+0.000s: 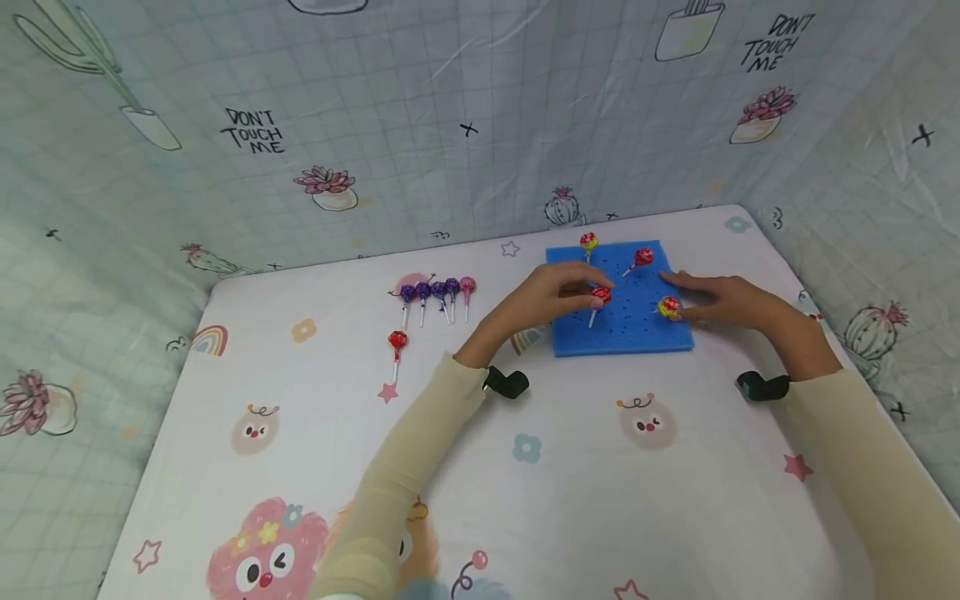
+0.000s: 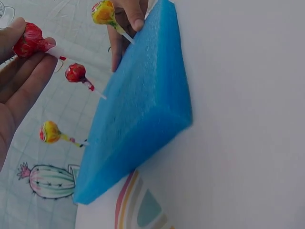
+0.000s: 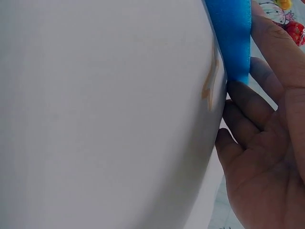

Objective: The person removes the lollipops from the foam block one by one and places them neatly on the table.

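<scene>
My left hand pinches a red-wrapped lollipop between thumb and fingers, over a blue foam board dotted with small holes. In the left wrist view its white stick slants away from the fingers. Three lollipops stand in the board: a yellow-and-red one at the back left, a red one at the back right, and another yellow-and-red one at the right edge. My right hand rests at the board's right edge, thumb and index finger spread on either side of that last lollipop.
To the left, several purple lollipops and a pink one lie in a row on the white patterned table. A red lollipop lies in front of them. Printed cloth hangs behind the table.
</scene>
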Action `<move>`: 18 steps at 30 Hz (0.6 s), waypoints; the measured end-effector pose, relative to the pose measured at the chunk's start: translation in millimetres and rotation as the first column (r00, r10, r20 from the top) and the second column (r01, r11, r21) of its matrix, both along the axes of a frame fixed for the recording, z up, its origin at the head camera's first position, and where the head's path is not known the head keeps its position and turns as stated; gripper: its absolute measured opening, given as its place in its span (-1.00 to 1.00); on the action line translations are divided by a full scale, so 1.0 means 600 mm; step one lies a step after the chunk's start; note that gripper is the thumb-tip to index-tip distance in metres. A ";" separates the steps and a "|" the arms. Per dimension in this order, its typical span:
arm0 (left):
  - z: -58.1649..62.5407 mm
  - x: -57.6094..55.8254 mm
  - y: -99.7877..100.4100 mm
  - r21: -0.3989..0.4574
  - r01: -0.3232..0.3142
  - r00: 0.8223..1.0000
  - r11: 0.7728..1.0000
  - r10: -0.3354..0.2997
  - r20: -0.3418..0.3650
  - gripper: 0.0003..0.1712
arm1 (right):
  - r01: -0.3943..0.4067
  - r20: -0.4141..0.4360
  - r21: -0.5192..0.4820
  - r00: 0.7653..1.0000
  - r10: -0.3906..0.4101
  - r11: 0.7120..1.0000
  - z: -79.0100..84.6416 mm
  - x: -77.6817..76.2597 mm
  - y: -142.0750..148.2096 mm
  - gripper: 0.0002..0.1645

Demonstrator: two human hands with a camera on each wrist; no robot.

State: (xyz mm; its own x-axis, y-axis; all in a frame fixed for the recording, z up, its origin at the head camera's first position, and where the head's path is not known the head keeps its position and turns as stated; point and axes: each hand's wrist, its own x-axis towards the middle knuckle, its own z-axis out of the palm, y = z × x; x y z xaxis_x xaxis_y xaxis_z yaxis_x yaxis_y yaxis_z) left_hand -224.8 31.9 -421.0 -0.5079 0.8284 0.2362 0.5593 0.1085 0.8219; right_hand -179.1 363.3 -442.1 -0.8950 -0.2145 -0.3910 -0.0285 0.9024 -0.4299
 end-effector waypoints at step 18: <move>0.026 -0.004 -0.099 0.032 -0.026 0.990 0.999 0.030 -0.136 -0.61 | 0.003 -0.016 -0.006 1.000 -0.003 1.000 -0.001 0.005 -0.001 0.11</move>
State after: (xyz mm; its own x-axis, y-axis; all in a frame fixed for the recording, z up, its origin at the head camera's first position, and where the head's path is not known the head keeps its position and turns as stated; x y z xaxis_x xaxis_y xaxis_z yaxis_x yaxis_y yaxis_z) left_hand -227.3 -27.2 -405.3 -0.4917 0.8058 0.3300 0.6638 0.1016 0.7410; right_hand -176.3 362.6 -443.0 -0.9016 -0.2143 -0.3758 -0.0328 0.9000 -0.4346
